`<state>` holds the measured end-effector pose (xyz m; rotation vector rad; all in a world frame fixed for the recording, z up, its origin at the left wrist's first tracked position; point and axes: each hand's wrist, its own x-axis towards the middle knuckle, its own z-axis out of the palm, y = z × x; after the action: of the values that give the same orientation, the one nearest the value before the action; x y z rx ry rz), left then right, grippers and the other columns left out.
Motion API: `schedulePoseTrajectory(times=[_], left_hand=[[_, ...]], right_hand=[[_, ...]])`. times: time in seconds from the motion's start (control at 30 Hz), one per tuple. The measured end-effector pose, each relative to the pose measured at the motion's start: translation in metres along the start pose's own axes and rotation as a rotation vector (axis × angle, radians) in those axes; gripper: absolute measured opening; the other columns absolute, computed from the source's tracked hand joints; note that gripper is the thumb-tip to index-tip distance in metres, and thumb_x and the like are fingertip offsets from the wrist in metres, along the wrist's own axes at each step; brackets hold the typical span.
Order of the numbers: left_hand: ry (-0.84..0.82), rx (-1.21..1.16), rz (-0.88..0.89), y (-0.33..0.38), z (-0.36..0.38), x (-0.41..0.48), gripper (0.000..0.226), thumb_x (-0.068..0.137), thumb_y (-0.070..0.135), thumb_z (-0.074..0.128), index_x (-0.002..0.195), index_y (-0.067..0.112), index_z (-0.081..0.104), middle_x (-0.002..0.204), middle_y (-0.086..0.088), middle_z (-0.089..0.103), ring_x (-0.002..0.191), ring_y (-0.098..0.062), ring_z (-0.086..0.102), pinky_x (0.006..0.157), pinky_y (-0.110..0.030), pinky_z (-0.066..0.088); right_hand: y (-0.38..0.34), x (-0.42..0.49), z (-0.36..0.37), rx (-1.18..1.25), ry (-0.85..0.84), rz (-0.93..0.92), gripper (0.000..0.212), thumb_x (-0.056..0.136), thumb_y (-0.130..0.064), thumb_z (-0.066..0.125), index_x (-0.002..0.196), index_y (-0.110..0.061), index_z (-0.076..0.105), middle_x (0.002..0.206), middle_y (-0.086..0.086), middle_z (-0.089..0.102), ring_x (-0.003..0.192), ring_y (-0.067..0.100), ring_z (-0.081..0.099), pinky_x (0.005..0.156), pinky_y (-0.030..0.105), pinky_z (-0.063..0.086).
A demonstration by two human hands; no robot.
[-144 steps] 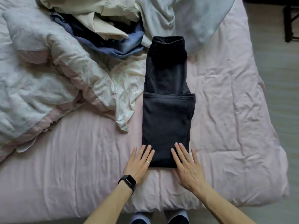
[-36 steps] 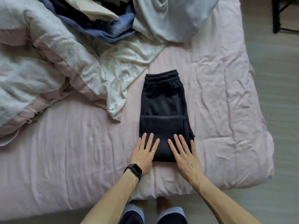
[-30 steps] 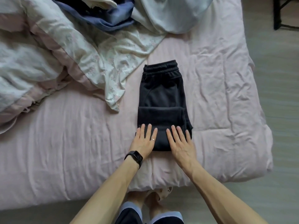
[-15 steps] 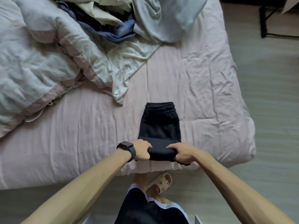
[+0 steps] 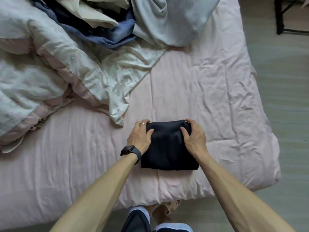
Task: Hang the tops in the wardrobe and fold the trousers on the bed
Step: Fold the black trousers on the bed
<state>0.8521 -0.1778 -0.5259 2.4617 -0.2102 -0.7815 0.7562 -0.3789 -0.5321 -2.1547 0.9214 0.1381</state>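
The black trousers lie folded into a compact rectangle on the pink bed sheet, close to the bed's near edge. My left hand grips the bundle's far left corner, fingers curled over the far edge and thumb on top. At the far right corner my right hand holds it the same way. At the head of the bed lies a heap of clothes: a blue garment, a cream garment and a pale grey-blue garment.
A rumpled floral duvet covers the left half of the bed, one corner reaching almost to my left hand. Grey floor runs along the right side, with a black furniture leg at the top right. My slippered foot stands below the bed edge.
My hands took hold of the near fold and carried it away from me over the waistband. The trousers went from a long strip to a short, thick rectangle.
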Motion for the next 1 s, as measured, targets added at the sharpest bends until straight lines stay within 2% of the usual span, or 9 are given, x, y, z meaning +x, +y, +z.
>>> schedulePoseTrajectory(times=[0.13, 0.23, 0.33, 0.43, 0.5, 0.6, 0.8, 0.93, 1.0], left_hand=[[0.065, 0.096, -0.016, 0.002, 0.017, 0.006, 0.038, 0.103, 0.037, 0.043, 0.14, 0.028, 0.043, 0.134, 0.0, 0.046, 0.117, -0.025, 0.05, 0.091, -0.042, 0.047], [0.195, 0.347, 0.133, 0.006, 0.023, 0.007, 0.05, 0.101, 0.03, 0.047, 0.148, 0.017, 0.043, 0.147, -0.011, 0.044, 0.135, -0.032, 0.043, 0.109, -0.046, 0.035], [0.185, 0.435, 0.462, 0.008, 0.042, -0.01, 0.065, 0.095, 0.038, 0.046, 0.155, 0.015, 0.034, 0.162, -0.008, 0.028, 0.151, -0.025, 0.023, 0.122, -0.051, 0.01], [0.045, 0.534, 0.535, -0.009, 0.063, -0.02, 0.074, 0.095, 0.048, 0.045, 0.159, 0.019, 0.021, 0.167, -0.002, 0.011, 0.154, -0.019, 0.005, 0.123, -0.05, -0.003], [0.005, 0.572, 0.512, -0.022, 0.07, -0.015, 0.074, 0.096, 0.05, 0.046, 0.159, 0.025, 0.018, 0.167, 0.002, 0.008, 0.154, -0.021, 0.002, 0.123, -0.048, -0.005], [-0.027, 0.577, 0.51, -0.03, 0.073, 0.009, 0.069, 0.098, 0.052, 0.04, 0.159, 0.034, 0.014, 0.167, 0.008, 0.008, 0.154, -0.029, 0.001, 0.123, -0.048, -0.006], [0.028, 0.543, 0.516, -0.046, 0.091, 0.034, 0.067, 0.097, 0.06, 0.037, 0.157, 0.041, 0.017, 0.167, 0.01, 0.012, 0.152, -0.039, 0.005, 0.123, -0.054, -0.001], [0.028, 0.548, 0.533, -0.046, 0.094, 0.038, 0.064, 0.098, 0.058, 0.035, 0.157, 0.042, 0.016, 0.167, 0.009, 0.007, 0.153, -0.039, 0.0, 0.122, -0.056, 0.001], [0.023, 0.513, 0.425, -0.043, 0.09, 0.029, 0.063, 0.099, 0.059, 0.033, 0.157, 0.043, 0.014, 0.168, 0.004, 0.003, 0.153, -0.038, -0.004, 0.122, -0.058, 0.002]], right_hand=[[0.008, 0.008, 0.011, -0.016, 0.011, 0.008, 0.037, 0.101, -0.036, 0.054, 0.137, -0.027, 0.051, 0.129, 0.0, 0.057, 0.115, 0.02, 0.057, 0.095, 0.025, 0.039], [0.009, 0.007, 0.016, -0.265, 0.126, -0.056, 0.04, 0.101, -0.037, 0.053, 0.139, -0.025, 0.053, 0.145, 0.002, 0.05, 0.123, 0.03, 0.052, 0.1, 0.042, 0.043], [0.013, -0.01, 0.025, -0.49, 0.294, -0.263, 0.048, 0.101, -0.034, 0.05, 0.146, -0.017, 0.05, 0.159, 0.007, 0.037, 0.143, 0.029, 0.037, 0.112, 0.049, 0.031], [0.033, -0.038, 0.043, -0.628, 0.121, -0.464, 0.061, 0.101, -0.036, 0.042, 0.158, -0.021, 0.029, 0.168, 0.004, 0.016, 0.154, 0.022, 0.016, 0.122, 0.054, 0.014], [0.05, -0.044, 0.052, -0.692, 0.017, -0.44, 0.064, 0.101, -0.04, 0.039, 0.161, -0.026, 0.019, 0.169, 0.004, 0.007, 0.155, 0.022, 0.009, 0.121, 0.06, 0.012], [0.056, -0.022, 0.063, -0.689, -0.03, -0.368, 0.063, 0.102, -0.048, 0.033, 0.16, -0.033, 0.015, 0.169, 0.003, 0.002, 0.156, 0.024, 0.004, 0.119, 0.066, 0.008], [0.069, 0.0, 0.083, -0.585, -0.023, -0.262, 0.064, 0.097, -0.061, 0.035, 0.157, -0.048, 0.017, 0.169, -0.002, 0.001, 0.155, 0.031, -0.003, 0.115, 0.073, 0.008], [0.066, 0.003, 0.084, -0.526, -0.027, -0.2, 0.067, 0.096, -0.062, 0.035, 0.157, -0.048, 0.01, 0.169, -0.002, -0.008, 0.155, 0.028, -0.01, 0.116, 0.072, 0.006], [0.056, -0.006, 0.083, -0.465, -0.013, -0.115, 0.071, 0.096, -0.063, 0.038, 0.157, -0.048, 0.007, 0.168, 0.0, -0.014, 0.154, 0.027, -0.015, 0.116, 0.069, 0.002]])
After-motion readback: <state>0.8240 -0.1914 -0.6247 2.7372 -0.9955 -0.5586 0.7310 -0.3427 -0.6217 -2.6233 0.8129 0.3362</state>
